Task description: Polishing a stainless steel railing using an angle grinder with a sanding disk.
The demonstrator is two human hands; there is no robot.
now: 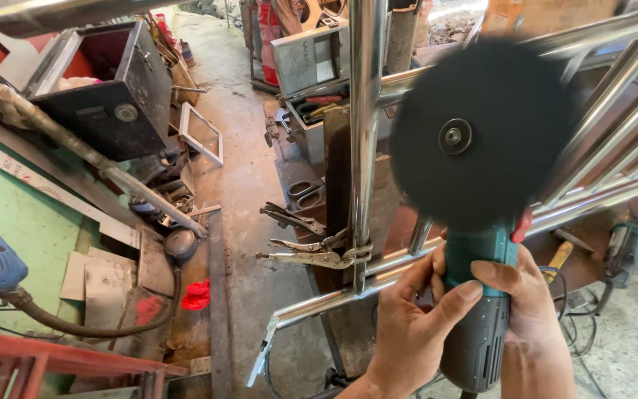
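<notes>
Your left hand (415, 325) and right hand (526, 310) clasp the angle grinder (478, 325) — black disc (481, 133) raised off the steel railing (367, 111) — polishing pending.

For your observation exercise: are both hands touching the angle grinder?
Touching. The head view shows the left hand and right hand wrapped around the angle grinder body.

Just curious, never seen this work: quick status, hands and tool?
Left hand and right hand both wrapped around teal angle grinder. Black disc raised before steel railing. Locking pliers clamped on the upright nearby.
</notes>
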